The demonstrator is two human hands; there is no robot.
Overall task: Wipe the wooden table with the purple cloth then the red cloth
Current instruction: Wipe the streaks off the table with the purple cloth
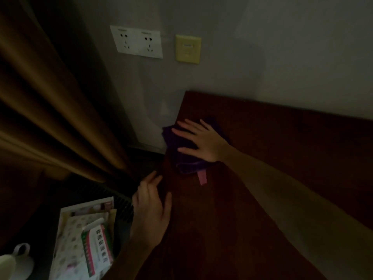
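A brown curtain (50,118) hangs at far left. The left hand (150,209) rests flat, fingers loosely spread, on the bench (262,158) edge. The right hand (201,141), fingers splayed, presses the purple cloth (181,158) at the bench's far-left corner.

Dim grey wall (262,47), white sockets (137,41), brown curtain (50,118).
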